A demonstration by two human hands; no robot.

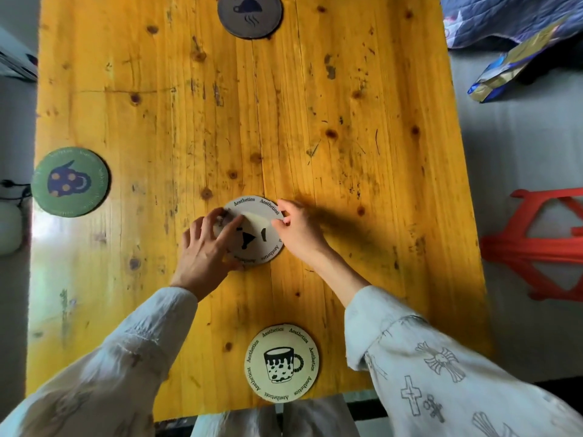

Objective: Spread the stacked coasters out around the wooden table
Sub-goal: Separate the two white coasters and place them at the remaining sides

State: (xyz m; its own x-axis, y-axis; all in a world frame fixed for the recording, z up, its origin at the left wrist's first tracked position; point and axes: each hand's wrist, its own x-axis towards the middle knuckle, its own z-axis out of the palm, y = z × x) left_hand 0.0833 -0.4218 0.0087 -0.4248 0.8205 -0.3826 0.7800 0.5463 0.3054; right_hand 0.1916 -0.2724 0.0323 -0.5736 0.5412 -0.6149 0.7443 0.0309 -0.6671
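Cream stack (pixel 254 230) sits mid-counter (pixel 315 105), pinned at its left rim by the left hand (pixel 206 244), fingers spread flat to hold it steady. Right hand (pixel 298 230) pinches the far right edge, likely to peel off the top coaster. Three already spread to the edges: green (pixel 70 182) left, grey (pixel 250 14) far, cup coaster (pixel 281 363) near. Right side bare, probably next.
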